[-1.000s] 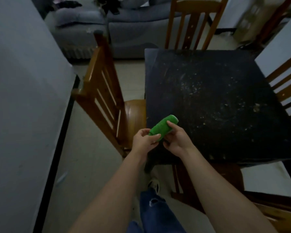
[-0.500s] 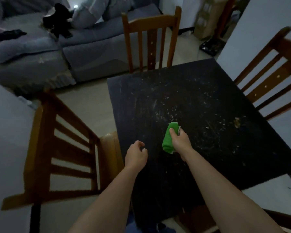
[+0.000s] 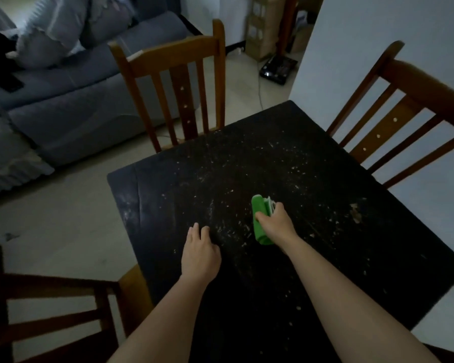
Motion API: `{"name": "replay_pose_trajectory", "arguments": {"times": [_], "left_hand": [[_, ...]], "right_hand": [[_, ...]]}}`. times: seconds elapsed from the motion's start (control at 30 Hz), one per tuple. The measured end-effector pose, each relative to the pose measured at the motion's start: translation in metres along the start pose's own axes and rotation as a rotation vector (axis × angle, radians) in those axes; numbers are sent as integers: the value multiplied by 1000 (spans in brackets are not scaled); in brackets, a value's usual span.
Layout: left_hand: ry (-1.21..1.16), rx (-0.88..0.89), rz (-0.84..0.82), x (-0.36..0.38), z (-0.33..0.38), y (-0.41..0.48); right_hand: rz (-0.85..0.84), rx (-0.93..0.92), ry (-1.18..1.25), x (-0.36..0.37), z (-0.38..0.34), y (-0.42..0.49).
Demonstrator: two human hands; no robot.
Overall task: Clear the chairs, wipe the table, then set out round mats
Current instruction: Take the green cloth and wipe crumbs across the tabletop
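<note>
A square table (image 3: 338,244) with a dull black top fills the middle of the view, its surface speckled with pale crumbs (image 3: 231,191) and smears. The right hand (image 3: 275,225) grips a bright green cloth (image 3: 258,209), folded into a thick soft roll, with the fingers curled round it. The cloth lies near the middle of the table, one end sticking out past the knuckles and the other below the wrist. The left hand (image 3: 201,254) hovers or rests over the table's near left part, fingers relaxed and slightly bent, holding nothing; I cannot tell whether it touches the top.

Three wooden chairs with slatted backs stand around the table: one at the far side (image 3: 173,72), one at the right (image 3: 404,111), one at the near left (image 3: 50,310). A grey fabric sofa (image 3: 71,100) with pale cushions sits beyond, on a light floor (image 3: 63,226).
</note>
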State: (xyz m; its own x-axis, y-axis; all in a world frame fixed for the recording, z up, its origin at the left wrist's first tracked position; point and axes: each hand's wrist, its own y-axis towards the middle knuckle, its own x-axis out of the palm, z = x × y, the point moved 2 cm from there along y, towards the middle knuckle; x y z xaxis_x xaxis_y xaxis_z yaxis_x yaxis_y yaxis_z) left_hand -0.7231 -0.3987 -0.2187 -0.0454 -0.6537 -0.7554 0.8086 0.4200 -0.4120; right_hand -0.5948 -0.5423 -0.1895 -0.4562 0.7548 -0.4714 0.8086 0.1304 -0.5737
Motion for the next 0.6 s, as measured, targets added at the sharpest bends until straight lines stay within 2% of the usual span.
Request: {"name": "replay_pose_trajectory", "arguments": {"times": [0.33,0.6], "left_hand": [[112,42,113,-14,44,127],[211,19,181,-19,66,219]], "right_hand": [[150,-174,-6,-42,-36,124],[395,-295,26,-99,-74,232]]}}
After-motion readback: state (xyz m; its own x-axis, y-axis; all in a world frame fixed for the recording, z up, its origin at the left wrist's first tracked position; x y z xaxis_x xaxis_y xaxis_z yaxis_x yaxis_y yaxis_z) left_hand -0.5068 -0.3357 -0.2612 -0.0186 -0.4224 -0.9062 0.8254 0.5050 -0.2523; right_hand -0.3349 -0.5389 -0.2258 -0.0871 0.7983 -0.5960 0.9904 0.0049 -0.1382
